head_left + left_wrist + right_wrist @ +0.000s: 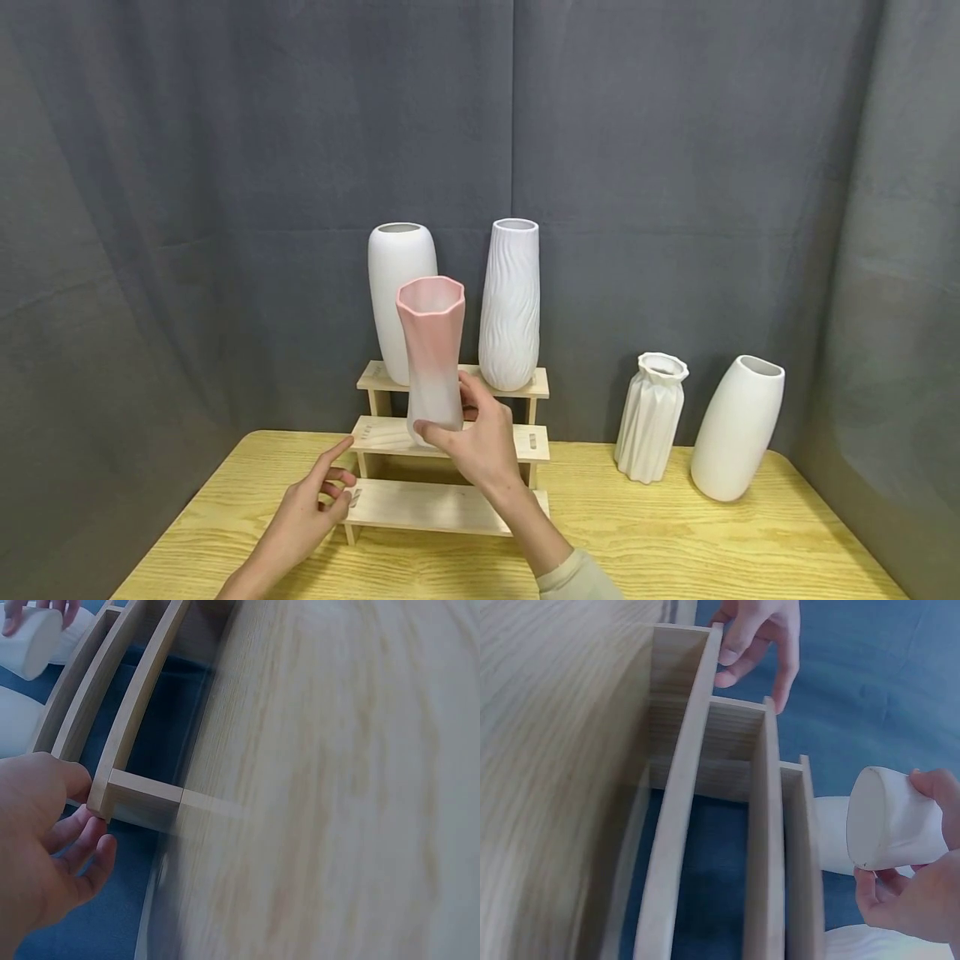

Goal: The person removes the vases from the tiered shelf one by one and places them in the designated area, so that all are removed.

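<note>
Pink-and-white vase (432, 354): was held nearly upright above the wooden stand (438, 507).
Right hand (480, 442): fingers were bent partway closed around the vase's lower part.
Left hand (306, 510): fingers were loosely parted at the stand's left end, nothing gripped.
Tall white vases (510, 308): were stood on the stand's top tier.

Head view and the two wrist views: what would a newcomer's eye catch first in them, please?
Probably the pink-and-white vase first, held up by the right hand before the stepped wooden stand, near the middle of the head view. Next, a smooth white vase and a wavy white vase stand on the top step. The left hand is at the stand's left end.
</note>
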A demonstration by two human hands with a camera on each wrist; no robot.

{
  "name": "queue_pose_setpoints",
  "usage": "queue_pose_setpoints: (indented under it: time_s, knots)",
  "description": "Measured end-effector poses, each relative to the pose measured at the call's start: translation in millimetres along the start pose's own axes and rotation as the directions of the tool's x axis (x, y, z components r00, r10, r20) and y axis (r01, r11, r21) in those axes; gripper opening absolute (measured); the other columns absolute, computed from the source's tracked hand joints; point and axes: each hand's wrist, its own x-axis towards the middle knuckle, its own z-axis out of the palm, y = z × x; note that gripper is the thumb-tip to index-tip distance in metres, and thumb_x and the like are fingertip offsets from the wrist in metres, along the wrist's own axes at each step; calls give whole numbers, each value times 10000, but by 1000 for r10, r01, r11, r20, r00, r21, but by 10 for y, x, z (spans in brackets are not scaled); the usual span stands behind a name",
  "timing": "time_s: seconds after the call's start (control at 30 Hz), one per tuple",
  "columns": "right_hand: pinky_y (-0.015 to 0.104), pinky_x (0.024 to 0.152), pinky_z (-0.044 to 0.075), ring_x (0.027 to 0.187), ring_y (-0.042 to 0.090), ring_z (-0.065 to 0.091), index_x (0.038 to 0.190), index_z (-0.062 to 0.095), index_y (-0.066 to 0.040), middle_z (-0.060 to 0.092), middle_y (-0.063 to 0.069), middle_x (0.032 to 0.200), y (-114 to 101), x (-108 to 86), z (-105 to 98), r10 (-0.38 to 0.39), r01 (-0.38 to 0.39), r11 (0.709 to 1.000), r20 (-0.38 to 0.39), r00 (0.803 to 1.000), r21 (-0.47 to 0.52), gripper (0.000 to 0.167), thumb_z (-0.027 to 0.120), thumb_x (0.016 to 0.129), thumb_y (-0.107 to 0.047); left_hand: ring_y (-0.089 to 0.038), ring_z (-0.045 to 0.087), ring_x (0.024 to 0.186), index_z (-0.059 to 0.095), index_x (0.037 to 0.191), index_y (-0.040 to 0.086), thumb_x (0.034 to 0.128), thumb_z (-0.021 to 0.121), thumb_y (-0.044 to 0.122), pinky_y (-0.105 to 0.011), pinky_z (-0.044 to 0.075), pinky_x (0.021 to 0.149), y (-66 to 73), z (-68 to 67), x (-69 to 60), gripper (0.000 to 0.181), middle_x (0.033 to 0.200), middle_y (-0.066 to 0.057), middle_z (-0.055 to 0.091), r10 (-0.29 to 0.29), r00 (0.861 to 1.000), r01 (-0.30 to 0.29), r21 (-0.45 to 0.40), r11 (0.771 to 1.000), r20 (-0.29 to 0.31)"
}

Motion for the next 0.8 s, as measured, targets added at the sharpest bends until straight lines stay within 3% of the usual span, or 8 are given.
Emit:
queue_pose_setpoints:
  time_s: [0.27,0.5,0.8]
  knots:
    - [349,764,565,856,176,699,1287,662,-285,715,-36,1033,-172,9,-56,-34,34,999,-2,999,3,672,937,683,-177,-145,618,823,395,1567,255,925,657,-75,-289,529,645,-8,-1,6,768,1047,-27,665,-2,1000,2,-3,1000,-2]
    - [419,767,565,929,158,681,1303,670,-241,724,-15,1075,-265,20,-129,-68,68,998,-22,997,11,692,940,671,-161,-148,616,818,381,1572,280,937,640,-82,-289,527,642,-29,2,7,775,1057,-33,653,-5,1000,5,-19,1000,9]
    - [417,776,565,920,175,687,1320,662,-248,722,-2,1095,-339,41,-237,-61,61,998,-34,998,20,691,934,690,-166,-163,619,829,369,1574,305,951,629,-78,-294,529,653,-24,-7,3,777,1071,-36,643,-22,999,23,-38,999,24]
